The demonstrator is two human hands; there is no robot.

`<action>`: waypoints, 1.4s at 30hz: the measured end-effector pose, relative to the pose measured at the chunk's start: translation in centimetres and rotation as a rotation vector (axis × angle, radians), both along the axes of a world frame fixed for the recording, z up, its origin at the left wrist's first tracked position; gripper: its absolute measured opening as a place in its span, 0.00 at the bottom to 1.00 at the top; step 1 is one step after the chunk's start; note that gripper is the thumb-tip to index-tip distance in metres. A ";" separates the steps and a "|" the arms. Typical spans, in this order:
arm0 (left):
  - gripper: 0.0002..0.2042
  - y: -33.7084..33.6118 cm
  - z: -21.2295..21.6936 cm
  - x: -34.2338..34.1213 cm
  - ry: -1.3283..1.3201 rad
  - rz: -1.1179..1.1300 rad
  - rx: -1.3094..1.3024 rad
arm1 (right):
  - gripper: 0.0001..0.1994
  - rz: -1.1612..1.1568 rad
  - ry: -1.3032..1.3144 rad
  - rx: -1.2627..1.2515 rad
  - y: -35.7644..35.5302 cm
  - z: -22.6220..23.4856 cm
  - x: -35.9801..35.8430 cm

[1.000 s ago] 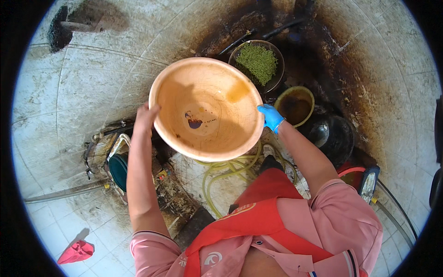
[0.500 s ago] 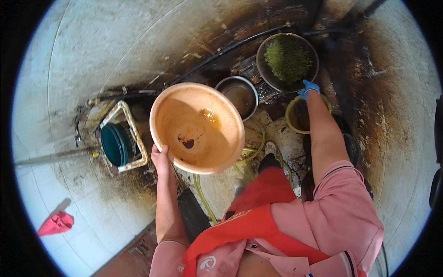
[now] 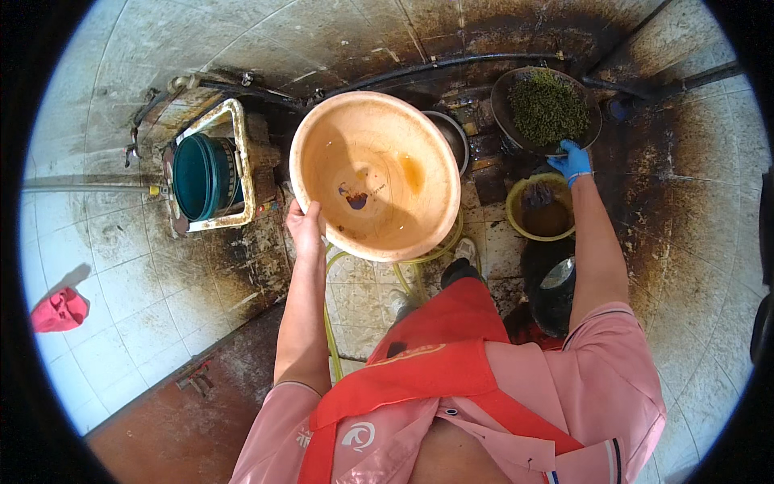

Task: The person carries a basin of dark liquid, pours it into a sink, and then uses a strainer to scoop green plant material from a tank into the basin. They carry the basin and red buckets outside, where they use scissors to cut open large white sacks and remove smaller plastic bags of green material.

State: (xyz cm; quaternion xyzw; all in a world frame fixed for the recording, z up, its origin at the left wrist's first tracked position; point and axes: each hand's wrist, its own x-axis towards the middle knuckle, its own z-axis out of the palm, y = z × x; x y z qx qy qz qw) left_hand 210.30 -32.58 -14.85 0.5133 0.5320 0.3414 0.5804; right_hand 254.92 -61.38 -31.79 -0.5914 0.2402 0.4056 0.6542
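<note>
My bare left hand [image 3: 305, 228] is closed on the near left rim of a large pale-orange plastic basin [image 3: 371, 145]. The basin is held up and tilted, with a small amber puddle and a dark patch inside. Far right, my right hand [image 3: 572, 160], in a blue glove, has its fingers at the near rim of a wide, dark round pan [image 3: 505, 113]. A heap of small green grains [image 3: 552, 109], like green peppercorns, lies in this pan. Just below that hand stands a yellow bowl [image 3: 516, 218] with brownish liquid and something dark, crumpled at its edge.
Behind the basin, a metal bowl [image 3: 457, 133] is partly hidden. On the left a teal bucket [image 3: 189, 177] sits within a worn white-rimmed sink [image 3: 241, 137]. A yellow hose [image 3: 330, 323] winds over the tiled floor. A black tub [image 3: 556, 310] stands near my right arm.
The whole view has shifted. The basin sits farther right and higher in the picture, and its puddle has moved rightward inside. My right hand is still at the round pan's rim.
</note>
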 end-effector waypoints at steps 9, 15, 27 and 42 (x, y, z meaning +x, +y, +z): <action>0.09 -2.1 -2.4 1.6 -0.304 0.060 -0.049 | 0.13 0.886 -1.301 -0.666 3.6 23.4 -10.9; 0.11 -4.5 1.4 4.3 -0.472 0.074 -0.134 | 0.23 1.220 -2.042 -0.794 8.3 29.1 -14.7; 0.13 -5.5 1.7 1.7 -0.440 0.243 -0.252 | 0.17 0.659 -1.398 -0.416 5.2 27.3 -9.3; 0.15 -5.4 2.3 -6.4 -0.250 0.180 -0.148 | 0.10 0.165 -0.609 -0.155 1.7 16.7 -5.9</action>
